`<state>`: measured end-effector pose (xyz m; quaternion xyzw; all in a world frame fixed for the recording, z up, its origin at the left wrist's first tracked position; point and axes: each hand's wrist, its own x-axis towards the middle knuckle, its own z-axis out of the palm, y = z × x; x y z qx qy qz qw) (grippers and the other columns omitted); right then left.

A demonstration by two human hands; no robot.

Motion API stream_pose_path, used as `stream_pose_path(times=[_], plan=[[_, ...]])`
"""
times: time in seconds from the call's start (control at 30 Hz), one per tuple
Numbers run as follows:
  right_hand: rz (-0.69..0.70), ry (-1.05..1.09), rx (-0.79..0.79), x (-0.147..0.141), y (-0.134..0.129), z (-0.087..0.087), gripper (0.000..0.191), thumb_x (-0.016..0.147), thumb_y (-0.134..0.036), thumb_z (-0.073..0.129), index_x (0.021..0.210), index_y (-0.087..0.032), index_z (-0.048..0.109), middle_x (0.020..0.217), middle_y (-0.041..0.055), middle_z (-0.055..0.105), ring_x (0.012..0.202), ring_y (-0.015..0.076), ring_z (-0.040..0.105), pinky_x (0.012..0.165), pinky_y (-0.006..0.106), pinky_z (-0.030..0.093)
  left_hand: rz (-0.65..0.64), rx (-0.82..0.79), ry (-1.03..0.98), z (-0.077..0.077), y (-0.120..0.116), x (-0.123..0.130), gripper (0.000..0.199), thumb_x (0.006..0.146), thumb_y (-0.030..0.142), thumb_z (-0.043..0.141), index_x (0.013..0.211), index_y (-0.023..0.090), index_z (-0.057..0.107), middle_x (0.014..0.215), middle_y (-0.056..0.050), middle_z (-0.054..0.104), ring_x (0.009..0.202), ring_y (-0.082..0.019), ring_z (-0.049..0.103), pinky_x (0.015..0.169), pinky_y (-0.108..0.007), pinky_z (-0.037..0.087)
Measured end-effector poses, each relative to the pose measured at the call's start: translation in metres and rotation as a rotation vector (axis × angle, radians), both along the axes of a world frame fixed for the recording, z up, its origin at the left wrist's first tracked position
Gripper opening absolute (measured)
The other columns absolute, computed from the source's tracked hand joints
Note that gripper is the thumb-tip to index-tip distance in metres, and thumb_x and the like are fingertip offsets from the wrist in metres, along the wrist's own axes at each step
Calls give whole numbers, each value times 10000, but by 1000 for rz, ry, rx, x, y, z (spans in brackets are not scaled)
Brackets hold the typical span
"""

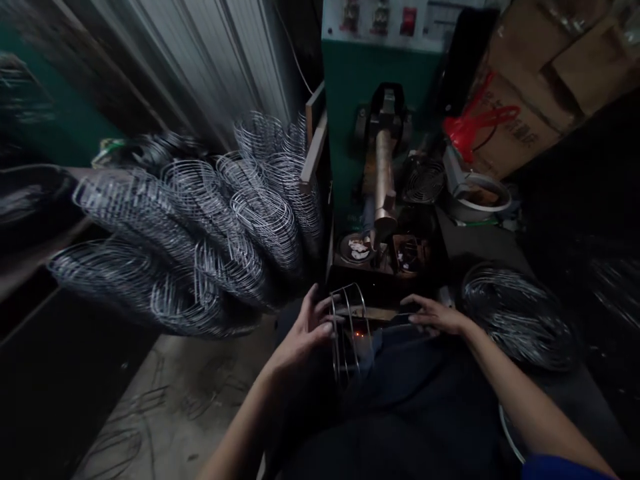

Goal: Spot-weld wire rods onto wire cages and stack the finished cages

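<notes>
My left hand (309,328) has its fingers spread, with thumb and fingertips at the left edge of several bent wire loops (354,333). These upright loops stand one behind another between my knees, in front of the machine. My right hand (434,316) is further right, its fingertips brought together on what looks like a thin wire (404,314). The dim light hides most of that wire. Ahead of both hands is a green machine (345,87) with a thick copper-coloured arm (384,177) pointing down to a dark work area.
Stacks of oval wire loops (265,220) stand to the left. At right lie a coil of wire pieces (517,313), a round bowl (483,200) and a red plastic item (465,130). Cardboard boxes (530,120) are behind. A small dish (355,248) holds white material.
</notes>
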<state>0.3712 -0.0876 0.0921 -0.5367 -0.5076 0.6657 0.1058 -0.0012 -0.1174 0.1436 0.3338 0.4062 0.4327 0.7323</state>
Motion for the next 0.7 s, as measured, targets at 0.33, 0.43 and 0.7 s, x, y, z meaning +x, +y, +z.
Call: stream_pose_path(times=[0.33, 0.43, 0.7], plan=[[24, -52, 166, 0, 7, -21, 400, 672, -490, 819, 897, -165, 763, 789, 24, 714, 759, 173, 647, 672, 263, 505, 134, -126, 81, -47, -34, 32, 549, 785, 519, 753, 1157, 140, 611, 686, -4, 642, 525, -93, 538, 513, -198, 430], [-95, 87, 320, 4, 26, 3, 434, 719, -554, 780, 906, -163, 775, 907, 61, 732, 868, 195, 648, 792, 307, 505, 93, -210, 40, -36, -14, 47, 640, 810, 668, 621, 1187, 151, 593, 577, 16, 602, 397, -101, 471, 406, -200, 366], [-396, 130, 478, 4, 60, 45, 500, 653, -637, 798, 720, -149, 711, 601, -8, 562, 542, 97, 417, 521, 233, 330, 109, 54, -73, -21, 11, 58, 623, 782, 352, 714, 1338, 171, 500, 940, -87, 727, 754, -181, 675, 703, -293, 531]])
